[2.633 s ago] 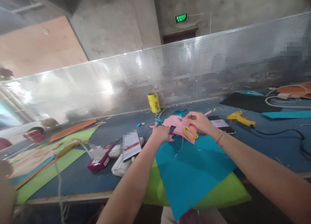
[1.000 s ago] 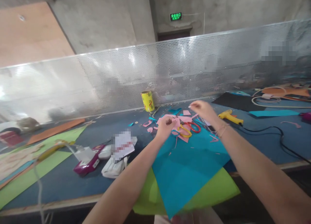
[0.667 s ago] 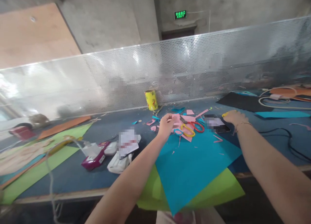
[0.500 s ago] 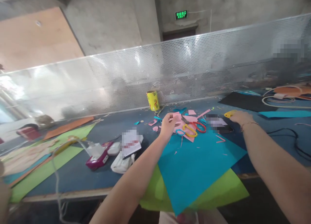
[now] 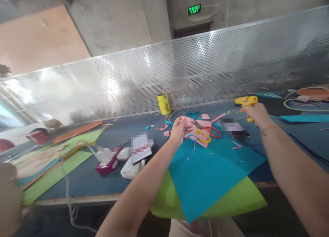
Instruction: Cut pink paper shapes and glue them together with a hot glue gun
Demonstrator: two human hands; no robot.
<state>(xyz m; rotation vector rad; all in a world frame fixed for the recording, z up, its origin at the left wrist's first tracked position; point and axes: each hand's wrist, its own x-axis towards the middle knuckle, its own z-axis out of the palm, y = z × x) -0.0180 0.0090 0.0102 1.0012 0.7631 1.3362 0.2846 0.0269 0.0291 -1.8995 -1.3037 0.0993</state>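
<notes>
My right hand [image 5: 254,114] is closed round the grip of a yellow glue gun [image 5: 246,101] and holds it lifted above the blue table, its black cord trailing right. My left hand [image 5: 180,128] is raised over the table with its fingers pinched on a small pink paper piece [image 5: 187,122]. Just right of that hand lie pink paper offcuts [image 5: 203,124], yellow-handled scissors [image 5: 202,137] and red-handled scissors [image 5: 213,131]. A blue paper sheet [image 5: 210,175] lies over a green sheet [image 5: 239,201] at the near table edge.
A phone [image 5: 235,129] lies between the two hands. A yellow can [image 5: 163,104] stands by the perforated metal screen [image 5: 154,79]. At left are a magenta device [image 5: 108,165], white items and paper [image 5: 136,154], green sheets [image 5: 59,168] and a cord. Black and blue sheets lie far right.
My right hand left the pink pieces, reached right past the phone, took hold of the glue gun and lifted it. My left hand stayed raised with the pink piece.
</notes>
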